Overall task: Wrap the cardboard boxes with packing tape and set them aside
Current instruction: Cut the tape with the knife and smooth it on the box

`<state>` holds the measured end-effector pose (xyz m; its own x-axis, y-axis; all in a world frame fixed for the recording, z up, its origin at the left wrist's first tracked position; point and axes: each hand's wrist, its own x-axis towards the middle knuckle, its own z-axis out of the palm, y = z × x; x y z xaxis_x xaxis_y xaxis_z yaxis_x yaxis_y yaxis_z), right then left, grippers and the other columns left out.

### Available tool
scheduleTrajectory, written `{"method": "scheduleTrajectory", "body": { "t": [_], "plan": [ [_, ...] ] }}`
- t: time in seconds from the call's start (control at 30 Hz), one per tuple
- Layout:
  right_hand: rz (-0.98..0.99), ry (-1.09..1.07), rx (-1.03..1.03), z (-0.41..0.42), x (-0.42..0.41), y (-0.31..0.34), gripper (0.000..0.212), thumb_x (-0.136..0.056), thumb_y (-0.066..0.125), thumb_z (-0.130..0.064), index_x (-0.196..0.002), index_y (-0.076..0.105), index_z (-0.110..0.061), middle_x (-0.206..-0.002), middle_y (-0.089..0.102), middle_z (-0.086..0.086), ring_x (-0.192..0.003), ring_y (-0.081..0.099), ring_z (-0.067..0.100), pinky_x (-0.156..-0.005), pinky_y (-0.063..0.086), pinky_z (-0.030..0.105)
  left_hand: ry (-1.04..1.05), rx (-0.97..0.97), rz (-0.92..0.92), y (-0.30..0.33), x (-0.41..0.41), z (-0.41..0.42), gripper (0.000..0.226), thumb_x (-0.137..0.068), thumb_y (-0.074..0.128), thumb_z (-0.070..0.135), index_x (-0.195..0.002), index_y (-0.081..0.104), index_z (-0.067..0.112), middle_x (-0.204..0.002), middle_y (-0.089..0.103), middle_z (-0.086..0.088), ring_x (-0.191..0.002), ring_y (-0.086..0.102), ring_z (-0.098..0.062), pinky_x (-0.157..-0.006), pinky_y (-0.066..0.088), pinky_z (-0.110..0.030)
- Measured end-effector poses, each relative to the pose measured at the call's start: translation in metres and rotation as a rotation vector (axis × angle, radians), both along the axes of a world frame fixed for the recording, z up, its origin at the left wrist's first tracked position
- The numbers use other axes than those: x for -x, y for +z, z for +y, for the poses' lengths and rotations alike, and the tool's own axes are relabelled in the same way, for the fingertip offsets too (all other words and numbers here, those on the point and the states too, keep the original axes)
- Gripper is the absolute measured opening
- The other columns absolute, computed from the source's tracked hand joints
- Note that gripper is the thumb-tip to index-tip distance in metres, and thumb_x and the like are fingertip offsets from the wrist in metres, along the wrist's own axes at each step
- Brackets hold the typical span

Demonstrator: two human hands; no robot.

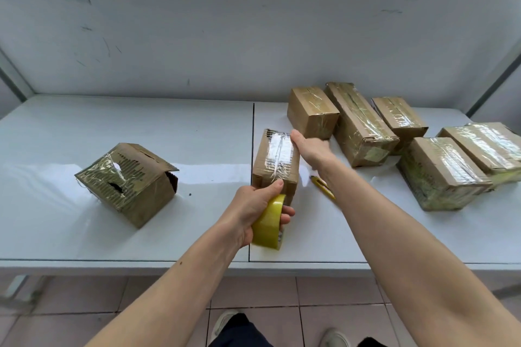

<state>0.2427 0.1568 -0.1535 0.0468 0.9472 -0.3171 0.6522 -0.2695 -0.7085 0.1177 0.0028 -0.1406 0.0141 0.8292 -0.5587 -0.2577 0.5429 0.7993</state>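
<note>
Two hands on this one: the left hand (260,210) grips the yellow roll of packing tape (269,224) against the near end of the small brown cardboard box (277,162) mid-table, probably keeping the strip taut. The right hand (311,149) steadies the far side, its fingers hidden, so I can't tell their state.

Taped brown box (275,162) upright mid-table, yellow tape roll (269,222) seemingly touching.

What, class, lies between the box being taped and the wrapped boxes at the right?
A yellow utility knife lies on the table just right of the box being taped, under the right forearm. The right hand rests on that box; the left hand holds the tape roll.
</note>
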Motion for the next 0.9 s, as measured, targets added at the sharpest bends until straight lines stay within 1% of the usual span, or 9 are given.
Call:
{"method": "scheduleTrajectory", "body": {
  "t": [0.07,0.13,0.3,0.4,0.5,0.63,0.73,0.8,0.9],
  "plan": [
    [-0.146,0.059,-0.304,0.001,0.005,0.015,0.051,-0.102,0.042,-0.041,-0.134,0.053,-0.004,-0.147,0.039,0.018,-0.132,0.039,0.035,-0.110,0.033,0.038,0.013,0.012,-0.016,0.001,-0.004,0.003,0.028,-0.097,0.064,0.029,-0.101,0.065,0.001,-0.078,0.073,-0.021,-0.048,0.064,-0.020,-0.055,0.055,-0.029],
    [-0.152,0.176,-0.455,-0.002,0.020,0.028,0.043,-0.105,0.035,-0.033,-0.136,0.051,-0.007,-0.145,0.047,0.014,-0.134,0.041,0.030,-0.111,0.030,0.038,0.028,0.014,-0.035,-0.001,-0.008,0.003,0.026,-0.098,0.063,0.028,-0.099,0.063,0.001,-0.076,0.072,-0.022,-0.045,0.061,-0.021,-0.052,0.053,-0.027],
    [-0.560,0.336,-0.323,-0.015,0.039,0.007,0.074,-0.096,0.015,-0.068,-0.144,0.044,-0.020,-0.148,0.044,0.010,-0.139,0.032,0.034,-0.116,0.016,0.056,0.004,0.030,-0.046,-0.003,-0.011,0.000,0.023,-0.098,0.059,0.023,-0.103,0.062,0.001,-0.077,0.072,-0.020,-0.045,0.060,-0.019,-0.053,0.051,-0.026],
    [-0.607,0.310,-0.348,-0.014,0.040,0.002,0.077,-0.095,0.012,-0.071,-0.147,0.041,-0.021,-0.149,0.042,0.011,-0.142,0.027,0.035,-0.118,0.004,0.061,0.007,0.015,-0.067,-0.004,-0.007,-0.006,0.017,-0.094,0.061,0.018,-0.104,0.060,0.003,-0.079,0.072,-0.019,-0.051,0.063,-0.022,-0.055,0.052,-0.028],
    [-0.623,0.273,-0.418,-0.014,0.040,0.000,0.076,-0.097,0.016,-0.067,-0.149,0.036,-0.016,-0.153,0.035,0.008,-0.145,0.020,0.031,-0.116,-0.007,0.062,0.066,-0.087,0.075,-0.010,-0.009,-0.012,0.029,-0.091,0.070,0.021,-0.114,0.057,0.009,-0.084,0.075,-0.016,-0.063,0.073,-0.028,-0.061,0.057,-0.034],
    [-0.564,0.284,-0.720,-0.024,0.042,0.002,0.047,-0.098,0.045,-0.051,-0.124,0.053,-0.013,-0.128,0.051,0.006,-0.125,0.042,0.029,-0.113,0.015,0.061,0.120,-0.106,0.087,-0.013,-0.015,-0.013,0.035,-0.090,0.071,0.021,-0.118,0.051,0.012,-0.086,0.075,-0.018,-0.065,0.073,-0.032,-0.063,0.058,-0.037],
    [-0.595,0.349,-0.856,-0.031,0.046,0.005,0.037,-0.097,0.052,-0.044,-0.106,0.061,-0.009,-0.105,0.062,0.010,-0.101,0.056,0.034,-0.089,0.040,0.049,0.100,-0.077,0.027,-0.011,-0.013,-0.012,0.035,-0.092,0.068,0.017,-0.121,0.050,0.007,-0.081,0.075,-0.018,-0.061,0.070,-0.030,-0.062,0.057,-0.037],
    [-0.585,0.391,-0.782,-0.035,0.050,0.011,0.039,-0.102,0.044,-0.043,-0.111,0.059,-0.009,-0.110,0.061,0.010,-0.104,0.055,0.032,-0.082,0.041,0.043,0.088,-0.088,0.016,-0.009,-0.012,-0.011,0.037,-0.092,0.068,0.017,-0.122,0.049,0.007,-0.082,0.075,-0.018,-0.061,0.070,-0.029,-0.061,0.058,-0.036],
    [-0.521,0.428,-0.606,-0.041,0.046,0.011,0.046,-0.104,0.030,-0.046,-0.127,0.051,-0.012,-0.132,0.052,0.009,-0.125,0.044,0.029,-0.103,0.033,0.042,0.087,-0.097,-0.011,-0.007,-0.011,-0.011,0.040,-0.089,0.073,0.019,-0.119,0.050,0.006,-0.082,0.075,-0.018,-0.060,0.070,-0.027,-0.056,0.058,-0.032]
  ]
}}
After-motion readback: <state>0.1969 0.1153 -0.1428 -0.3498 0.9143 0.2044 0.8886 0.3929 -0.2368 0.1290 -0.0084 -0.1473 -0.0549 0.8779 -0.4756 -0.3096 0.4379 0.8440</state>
